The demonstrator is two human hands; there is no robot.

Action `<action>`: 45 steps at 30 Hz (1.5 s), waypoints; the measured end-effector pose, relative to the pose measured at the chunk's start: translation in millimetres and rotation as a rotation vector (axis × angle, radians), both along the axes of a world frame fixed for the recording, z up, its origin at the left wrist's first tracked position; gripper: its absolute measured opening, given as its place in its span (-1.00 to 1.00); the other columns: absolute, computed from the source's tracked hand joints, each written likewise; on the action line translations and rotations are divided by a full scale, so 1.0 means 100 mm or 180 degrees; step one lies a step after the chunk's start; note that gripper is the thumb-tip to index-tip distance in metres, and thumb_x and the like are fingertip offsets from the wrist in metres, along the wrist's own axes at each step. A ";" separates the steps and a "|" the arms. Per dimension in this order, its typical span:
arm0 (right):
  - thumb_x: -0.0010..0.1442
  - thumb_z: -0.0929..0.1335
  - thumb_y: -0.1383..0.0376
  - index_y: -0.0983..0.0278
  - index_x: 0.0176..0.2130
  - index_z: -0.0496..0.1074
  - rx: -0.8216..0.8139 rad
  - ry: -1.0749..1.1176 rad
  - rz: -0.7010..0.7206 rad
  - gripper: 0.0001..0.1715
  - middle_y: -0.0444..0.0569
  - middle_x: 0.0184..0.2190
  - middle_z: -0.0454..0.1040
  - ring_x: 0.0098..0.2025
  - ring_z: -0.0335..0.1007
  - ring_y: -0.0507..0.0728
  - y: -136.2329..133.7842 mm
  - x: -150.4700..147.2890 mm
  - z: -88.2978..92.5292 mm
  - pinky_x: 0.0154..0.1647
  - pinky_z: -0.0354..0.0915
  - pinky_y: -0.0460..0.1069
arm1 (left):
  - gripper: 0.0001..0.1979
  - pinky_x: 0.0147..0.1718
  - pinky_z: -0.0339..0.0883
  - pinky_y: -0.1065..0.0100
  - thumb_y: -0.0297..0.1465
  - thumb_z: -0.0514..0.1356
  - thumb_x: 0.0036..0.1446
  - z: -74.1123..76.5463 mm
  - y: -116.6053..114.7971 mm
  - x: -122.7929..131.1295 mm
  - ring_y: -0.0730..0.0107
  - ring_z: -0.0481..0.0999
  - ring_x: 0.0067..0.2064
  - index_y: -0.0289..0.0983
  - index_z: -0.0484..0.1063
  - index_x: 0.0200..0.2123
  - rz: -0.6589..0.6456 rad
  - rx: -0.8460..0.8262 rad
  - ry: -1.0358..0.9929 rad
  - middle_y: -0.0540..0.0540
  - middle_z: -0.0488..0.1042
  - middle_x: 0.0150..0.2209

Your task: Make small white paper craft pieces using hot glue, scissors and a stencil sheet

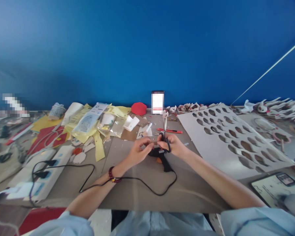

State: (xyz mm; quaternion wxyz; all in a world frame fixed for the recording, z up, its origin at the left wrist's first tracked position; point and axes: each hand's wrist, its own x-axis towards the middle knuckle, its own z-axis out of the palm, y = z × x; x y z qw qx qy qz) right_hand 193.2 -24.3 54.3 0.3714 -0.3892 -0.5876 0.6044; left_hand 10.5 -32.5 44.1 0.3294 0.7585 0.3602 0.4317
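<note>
My right hand (pixel 176 146) is closed round the black handles of a pair of scissors (pixel 165 126), whose metal blades point away from me. Facing it, my left hand (pixel 139 151) has thumb and fingers pinched together; anything between them is too small to make out. Just below both hands a black hot glue gun (pixel 165 163) lies on the table, its cord looping to the left. Beyond the hands rest a red utility knife (pixel 170 130) and a small white piece of paper (pixel 145 131).
A power strip (pixel 54 170) with plugs stands left. Yellow packaging bags (pixel 85 123) and scraps lie behind it. To the right is a white sheet (pixel 191 131) with cut-out holes. A lit phone (pixel 157 103) leans on the blue wall (pixel 147 49); white bird figures (pixel 277 106) sit far right.
</note>
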 end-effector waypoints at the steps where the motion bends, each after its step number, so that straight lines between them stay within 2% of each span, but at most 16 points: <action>1: -0.09 0.44 0.06 0.32 -0.43 0.30 -0.0029 0.0017 -0.0068 -0.58 -0.20 -0.59 0.23 -0.56 0.07 -0.05 -0.01 -0.01 0.00 -0.53 0.03 -0.11 | -0.67 -0.48 0.11 0.44 -0.29 0.07 0.21 0.00 0.00 0.00 0.50 0.28 -0.50 -0.30 0.35 -0.57 0.0006 -0.0008 0.0012 0.02 0.29 -0.59; 6: -0.11 0.45 0.02 0.31 -0.44 0.29 -0.0064 0.0104 -0.0162 -0.54 -0.21 -0.59 0.21 -0.56 0.06 -0.05 -0.01 -0.04 -0.04 -0.53 0.01 -0.10 | -0.66 -0.48 0.11 0.44 -0.28 0.04 0.23 -0.02 -0.02 0.02 0.50 0.28 -0.50 -0.30 0.38 -0.53 -0.0019 -0.0137 -0.0028 0.02 0.31 -0.57; 13: -0.10 0.45 0.03 0.31 -0.44 0.30 -0.0037 0.0062 -0.0170 -0.56 -0.19 -0.58 0.25 -0.54 0.11 -0.04 -0.03 -0.05 -0.06 -0.50 0.07 -0.10 | -0.61 -0.51 0.07 0.44 -0.21 0.06 0.22 -0.05 -0.02 0.03 0.51 0.24 -0.51 -0.31 0.31 -0.59 0.0079 -0.0354 -0.0045 0.03 0.26 -0.60; 20: -0.04 0.41 0.00 0.32 -0.42 0.30 -0.0222 0.0022 0.0118 -0.56 -0.18 -0.59 0.29 -0.58 0.09 -0.06 0.00 -0.01 -0.03 -0.56 0.03 -0.11 | -0.63 -0.48 0.14 0.42 -0.20 0.07 0.21 -0.05 -0.02 0.01 0.49 0.27 -0.50 -0.31 0.37 -0.55 0.0187 -0.0493 -0.0449 0.01 0.29 -0.58; 28: 0.05 0.37 -0.01 0.29 -0.39 0.31 -0.0201 -0.0650 0.0904 -0.59 -0.17 -0.56 0.31 -0.57 0.14 -0.04 0.00 0.06 0.04 -0.60 0.03 -0.12 | -0.67 -0.49 0.17 0.41 -0.19 0.14 0.15 -0.04 0.00 -0.03 0.51 0.29 -0.52 -0.31 0.40 -0.53 0.0311 -0.0843 -0.1066 0.00 0.34 -0.54; 36: 0.07 0.36 0.03 0.28 -0.49 0.28 0.0117 -0.1013 0.1110 -0.61 -0.19 -0.59 0.22 -0.52 0.14 -0.01 -0.04 0.02 0.07 -0.51 0.09 -0.10 | -0.68 -0.49 0.18 0.40 -0.21 0.12 0.16 -0.05 -0.01 -0.04 0.50 0.29 -0.52 -0.31 0.41 -0.51 0.0293 -0.0772 -0.1145 0.00 0.33 -0.55; 45: 0.02 0.39 0.03 0.28 -0.50 0.29 -0.0122 -0.0850 0.1036 -0.61 -0.18 -0.59 0.25 -0.53 0.18 0.00 -0.08 -0.01 0.11 -0.53 0.15 -0.10 | -0.66 -0.51 0.18 0.41 -0.19 0.12 0.16 0.02 -0.04 -0.01 0.50 0.29 -0.51 -0.31 0.40 -0.52 0.0250 -0.0652 -0.0979 -0.01 0.32 -0.55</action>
